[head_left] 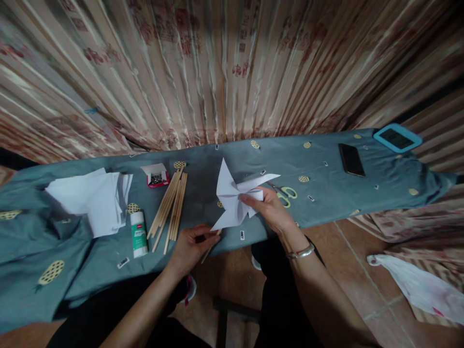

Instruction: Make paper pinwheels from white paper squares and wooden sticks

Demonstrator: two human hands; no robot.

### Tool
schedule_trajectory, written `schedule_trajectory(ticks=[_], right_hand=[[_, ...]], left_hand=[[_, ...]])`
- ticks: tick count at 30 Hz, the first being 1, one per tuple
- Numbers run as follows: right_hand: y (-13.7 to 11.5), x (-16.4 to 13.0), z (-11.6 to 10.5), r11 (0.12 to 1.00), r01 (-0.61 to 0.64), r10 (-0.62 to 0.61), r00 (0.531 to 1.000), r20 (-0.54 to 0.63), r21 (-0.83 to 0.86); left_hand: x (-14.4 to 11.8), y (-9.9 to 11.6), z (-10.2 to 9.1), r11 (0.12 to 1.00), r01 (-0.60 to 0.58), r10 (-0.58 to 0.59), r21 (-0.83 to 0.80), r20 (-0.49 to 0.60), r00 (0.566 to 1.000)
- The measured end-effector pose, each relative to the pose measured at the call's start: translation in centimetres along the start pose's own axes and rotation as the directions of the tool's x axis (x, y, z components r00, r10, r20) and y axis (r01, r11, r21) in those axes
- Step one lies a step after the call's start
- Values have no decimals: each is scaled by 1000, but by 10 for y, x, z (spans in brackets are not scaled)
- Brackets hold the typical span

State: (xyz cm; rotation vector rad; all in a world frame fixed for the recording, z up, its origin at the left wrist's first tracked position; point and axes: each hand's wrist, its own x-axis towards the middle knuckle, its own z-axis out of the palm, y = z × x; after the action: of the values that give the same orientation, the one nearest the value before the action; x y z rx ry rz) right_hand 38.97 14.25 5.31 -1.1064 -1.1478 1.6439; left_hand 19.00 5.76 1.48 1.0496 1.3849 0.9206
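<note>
Above the near part of the cloth-covered desk (pixel 333 195), a white paper pinwheel (pixel 227 193) is gripped by the fingers of the right hand (pixel 271 210), the thumb pressed near its middle and its pointed blades spread outward. The fingers of the left hand (pixel 191 249) pinch a thin wooden stick (pixel 206 254), which slants down past the desk's front edge; one paper tip comes close to these fingers, and whether they touch it I cannot tell.

Just left of the left fingers lies a bundle of wooden sticks (pixel 177 205), with a green and white glue stick (pixel 138 234) beyond it. Farther up from those fingers is an open red box (pixel 156 177) of small metal pieces, and well to their left a pile of white paper (pixel 92 198). Near the right fingers, on their right side, lie scissors (pixel 288 192) with pale green handles. Well apart to the right are a dark phone (pixel 351 159) and a blue-framed device (pixel 398 137).
</note>
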Motion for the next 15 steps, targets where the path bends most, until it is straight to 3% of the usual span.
schedule_trajectory(ticks=[11, 15], right_hand=[[-7, -1, -6, 998, 66, -66, 998, -6, 17], [-2, -2, -12, 997, 44, -39, 996, -76, 64]], left_hand=[[5, 4, 0, 994, -3, 2, -110, -8, 1000], [8, 8, -1, 988, 18, -26, -151, -50, 998]])
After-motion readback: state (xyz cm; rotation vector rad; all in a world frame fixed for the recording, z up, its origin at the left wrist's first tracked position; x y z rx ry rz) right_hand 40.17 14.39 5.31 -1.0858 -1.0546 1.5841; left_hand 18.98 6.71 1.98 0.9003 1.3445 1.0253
